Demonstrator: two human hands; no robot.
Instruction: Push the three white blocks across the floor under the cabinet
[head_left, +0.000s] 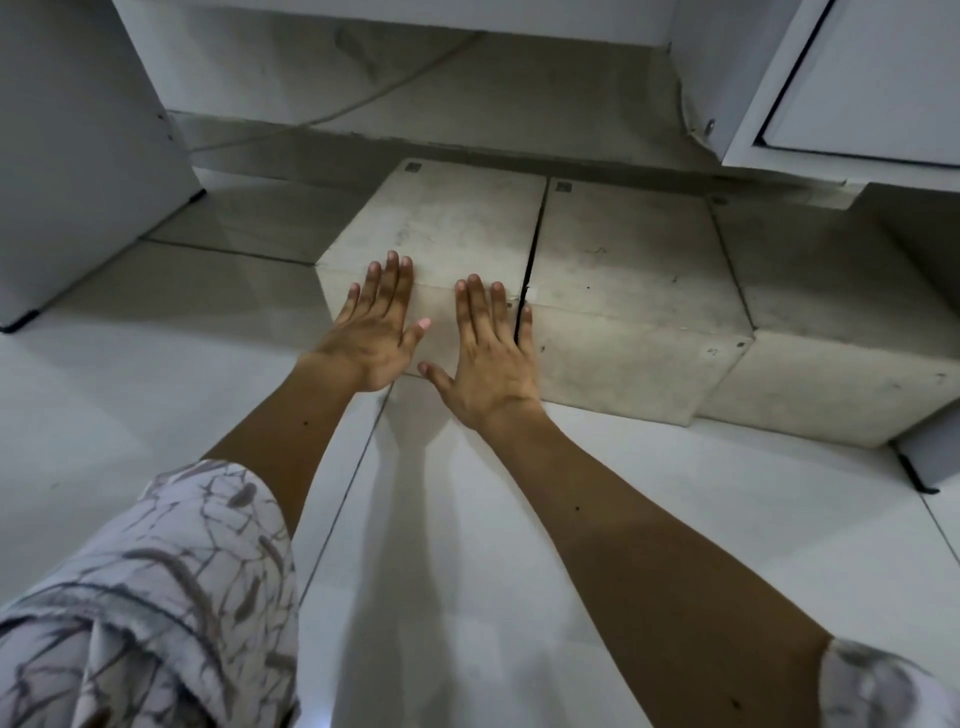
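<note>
Both hands are flat with fingers spread, gripping nothing: left hand (371, 332) and right hand (488, 353) press the near face of the left block (447, 223). The middle block (623, 270) touches its right side, the right block (810, 291) next along. The cabinet (857, 78) overhangs just behind the left block's row.

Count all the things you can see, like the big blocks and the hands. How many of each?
Big white rectangular blocks: 3, left, middle, right
Bare hands: 2, left hand, right hand
White cabinets with doors: 1
Total: 6
</note>
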